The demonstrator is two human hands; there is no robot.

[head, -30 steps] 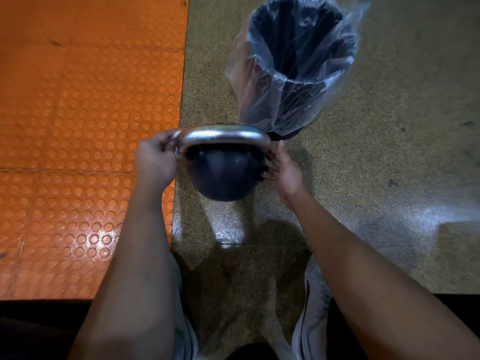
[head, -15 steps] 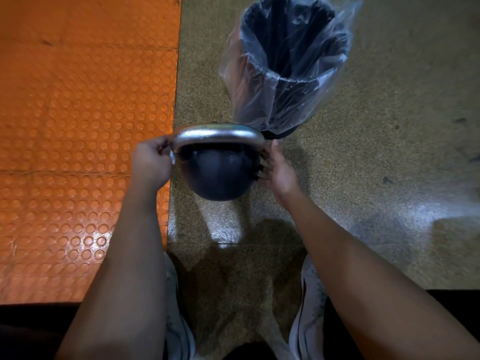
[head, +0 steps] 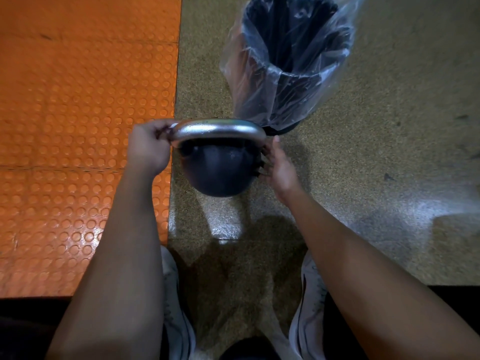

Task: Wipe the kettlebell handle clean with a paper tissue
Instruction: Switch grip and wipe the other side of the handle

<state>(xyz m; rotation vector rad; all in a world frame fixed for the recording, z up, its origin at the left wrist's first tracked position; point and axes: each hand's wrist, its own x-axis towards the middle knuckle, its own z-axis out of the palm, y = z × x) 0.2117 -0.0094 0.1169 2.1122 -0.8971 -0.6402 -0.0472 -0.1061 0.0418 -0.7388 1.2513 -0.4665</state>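
The kettlebell (head: 219, 167) stands on the speckled floor (head: 389, 152) between the person's shoes, just beside the edge of the orange studded mat (head: 78, 113) and right in front of a dark bin lined with a clear plastic bag (head: 288, 63). Its dark round body looks like cast iron, so it is probably heavy, rigid and unlikely to shift under a wiping stroke. It needs steadying more than lifting.

The handle (head: 218, 129) is a bright metal arch across the top, smooth and shiny with a few specks on it. Polished metal like this is likely slippery under bare skin, and a thin tissue should glide along it easily.

The left hand (head: 148, 149) is curled tight around the left end of the handle, its grip pressed together there. A small pale sliver shows at the fingers, which may be the paper tissue, but it is too small to be sure. The right hand (head: 279, 165) lies flat with fingers spread against the right side of the body, touching it just below the handle's right end and bracing rather than closing on anything.

The best places to hold seem to be where the hands are: one palm against the ball for support, the other wrapping the handle so the tissue can slide along the arch from end to end.
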